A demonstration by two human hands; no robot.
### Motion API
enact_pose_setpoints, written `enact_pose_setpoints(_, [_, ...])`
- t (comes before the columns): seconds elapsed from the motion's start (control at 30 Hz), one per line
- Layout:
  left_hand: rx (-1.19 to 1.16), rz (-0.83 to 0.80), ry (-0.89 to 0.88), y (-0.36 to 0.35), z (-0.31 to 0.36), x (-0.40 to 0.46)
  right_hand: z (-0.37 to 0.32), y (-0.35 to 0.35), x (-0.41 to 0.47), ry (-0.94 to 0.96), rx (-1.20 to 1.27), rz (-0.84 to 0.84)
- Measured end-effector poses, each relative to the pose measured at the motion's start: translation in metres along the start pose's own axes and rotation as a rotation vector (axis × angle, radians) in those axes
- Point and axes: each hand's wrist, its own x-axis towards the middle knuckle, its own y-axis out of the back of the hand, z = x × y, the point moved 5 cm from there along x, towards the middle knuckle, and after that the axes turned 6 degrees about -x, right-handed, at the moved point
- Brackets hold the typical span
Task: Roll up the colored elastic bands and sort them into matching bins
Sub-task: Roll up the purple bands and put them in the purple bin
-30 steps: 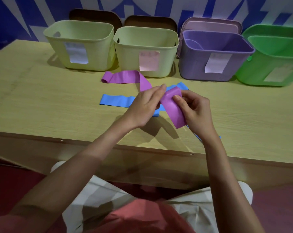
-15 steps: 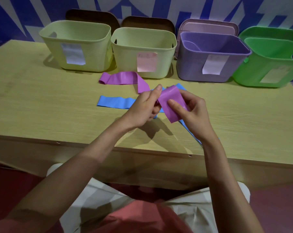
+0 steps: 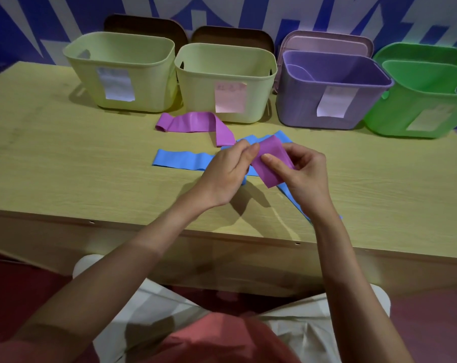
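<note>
A: How far along?

B: Early, I judge; both the left hand (image 3: pixel 228 174) and right hand (image 3: pixel 302 174) pinch the purple band's (image 3: pixel 270 163) near end above the table (image 3: pixel 64 166), barely rolled.

A: Left?

B: The blue band (image 3: pixel 181 159) lies flat; the purple bin (image 3: pixel 329 87) looks empty.

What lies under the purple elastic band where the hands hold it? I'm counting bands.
A flat blue elastic band lies beneath it on the wooden table; its middle is hidden by both hands.

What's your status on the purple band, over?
Both hands pinch the purple band, left hand, right hand. Far end trails loose toward the bins. Blue band underneath, not blocking.
</note>
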Motion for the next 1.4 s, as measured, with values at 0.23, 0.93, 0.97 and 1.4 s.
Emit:
enact_pose_setpoints(0.23, [-0.514,0.032,0.230,-0.007,0.000,0.002,-0.006,0.001,-0.003,0.002,0.094,0.067])
enact_pose_setpoints(0.93, [-0.400,-0.198,0.175,-0.042,0.027,0.087,-0.008,0.067,0.061,0.063,0.071,0.218])
enact_pose_setpoints(0.97, [-0.407,-0.178,0.166,-0.045,0.028,0.093,-0.007,0.070,0.066,0.068,0.071,0.223])
enact_pose_setpoints(1.4, [-0.562,-0.233,0.263,-0.071,0.011,0.167,0.018,0.112,0.126,0.033,0.034,0.172])
